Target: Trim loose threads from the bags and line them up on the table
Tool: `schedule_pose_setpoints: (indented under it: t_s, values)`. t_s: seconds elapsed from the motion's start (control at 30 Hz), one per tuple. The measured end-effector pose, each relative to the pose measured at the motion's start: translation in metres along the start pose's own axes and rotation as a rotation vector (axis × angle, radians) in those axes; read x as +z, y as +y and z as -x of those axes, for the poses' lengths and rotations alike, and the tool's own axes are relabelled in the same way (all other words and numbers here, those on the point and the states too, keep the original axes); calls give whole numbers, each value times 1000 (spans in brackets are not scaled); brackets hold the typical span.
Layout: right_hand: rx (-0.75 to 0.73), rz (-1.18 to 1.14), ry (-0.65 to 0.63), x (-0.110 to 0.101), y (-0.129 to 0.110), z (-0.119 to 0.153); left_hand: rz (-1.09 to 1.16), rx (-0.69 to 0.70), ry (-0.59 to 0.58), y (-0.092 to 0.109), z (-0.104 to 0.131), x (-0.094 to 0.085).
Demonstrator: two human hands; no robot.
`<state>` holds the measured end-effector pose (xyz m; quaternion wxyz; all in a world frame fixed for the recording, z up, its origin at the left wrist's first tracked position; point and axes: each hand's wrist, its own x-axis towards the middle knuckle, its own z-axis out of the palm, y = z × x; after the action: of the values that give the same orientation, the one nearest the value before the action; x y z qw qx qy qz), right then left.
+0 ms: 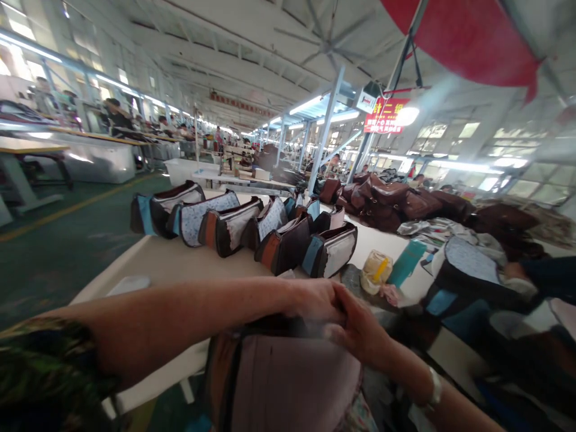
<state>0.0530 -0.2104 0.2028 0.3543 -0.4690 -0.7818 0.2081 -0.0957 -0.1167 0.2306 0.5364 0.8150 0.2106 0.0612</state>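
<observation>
A bag with a pale pinkish panel, dark trim and a brown side stands close in front of me at the table's near edge. My left arm reaches across above it, and my left hand grips its upper far edge, with the fingertips partly hidden. Against it, my right hand is closed at the same right-hand corner of the bag, thumb toward the left hand. Slight blur softens both hands. Just beyond them stand several unfinished bags, among them one with a white panel and blue side.
A co-worker's hand touches a blue-patterned bag at the right. A yellowish container and a teal board lie on the table. Brown leather bags are heaped behind. Green floor lies left.
</observation>
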Motion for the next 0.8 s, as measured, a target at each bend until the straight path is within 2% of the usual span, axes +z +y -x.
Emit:
schedule_pose_setpoints:
  t_s: [0.1,0.2,0.27,0.37,0.43,0.5,0.57,0.67,0.8]
  values:
    - [78,-86,144,17,27,16,-119,-143,-101,-18,30,-30]
    - [203,-179,315,12,41,24,-165,-190,-87,-33,62,-61]
    - [242,-271,398,4,46,23,-177,-180,-66,-40,79,-74]
    - [267,-398,525,-7,53,10,-167,-145,-104,-37,92,-78]
    - [255,-450,595,-14,60,-1,-146,-117,-143,-22,96,-73]
    - [233,-467,624,-18,66,-10,-108,-86,-144,2,99,-65]
    - [212,-457,597,-19,67,-15,-54,-49,-114,29,101,-54]
    - [179,-395,419,-16,54,-11,11,-42,-92,56,103,-36]
    - [17,-398,115,-16,8,0,107,-59,-48,59,100,-22]
